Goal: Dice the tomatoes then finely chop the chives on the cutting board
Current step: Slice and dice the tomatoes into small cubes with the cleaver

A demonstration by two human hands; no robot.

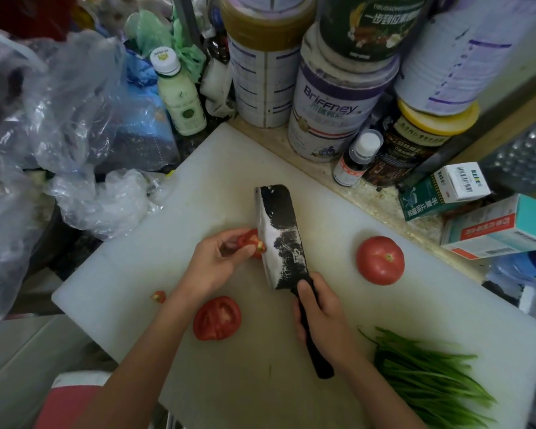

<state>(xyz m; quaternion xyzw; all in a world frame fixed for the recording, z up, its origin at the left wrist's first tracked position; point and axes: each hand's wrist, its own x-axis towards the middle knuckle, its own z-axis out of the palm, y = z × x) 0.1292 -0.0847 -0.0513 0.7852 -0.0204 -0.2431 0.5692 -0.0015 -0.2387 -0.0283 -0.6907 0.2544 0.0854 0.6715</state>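
Tomato piece at the cleaver [279, 236] blade, over the white cutting board [229, 181].
Left hand [212, 264] pinches a red tomato piece [249, 239], pale stem core showing, against the blade; right hand [319, 317] grips the black handle. A cut half [217, 318] lies face up beside the left wrist. The whole tomato [380, 260] sits right of the blade, with the green chives [424, 376] at the near right.
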